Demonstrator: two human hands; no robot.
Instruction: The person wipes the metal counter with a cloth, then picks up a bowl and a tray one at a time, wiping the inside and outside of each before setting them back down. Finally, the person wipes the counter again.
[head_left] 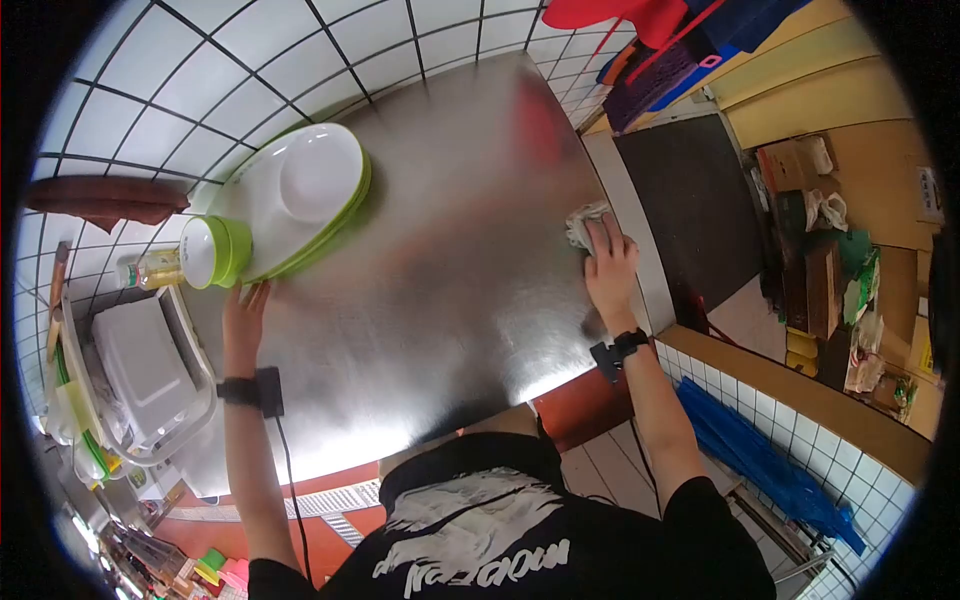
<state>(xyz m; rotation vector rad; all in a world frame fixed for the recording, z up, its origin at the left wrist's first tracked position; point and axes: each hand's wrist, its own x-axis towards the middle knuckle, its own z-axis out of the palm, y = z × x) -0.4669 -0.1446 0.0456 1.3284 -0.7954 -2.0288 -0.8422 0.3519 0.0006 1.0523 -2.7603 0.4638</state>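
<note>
In the head view, the right hand [610, 268] holds a bunched pale cloth [583, 226] under its fingers, at the right side of the metal table [450, 290], near the edge. The cloth looks light and limp, so it should fold easily, and a flat palm with spread fingers suits it better than a pinch. At the left, the left hand [245, 308] has its fingers nearly straight, tips at the near side of the green bowls [203, 252] and stacked oval plates [255, 195]; whether it grips or only touches them, I cannot tell. The plates look stiff, smooth and perhaps slippery if wet, best taken by the rim with the stack kept together.
</note>
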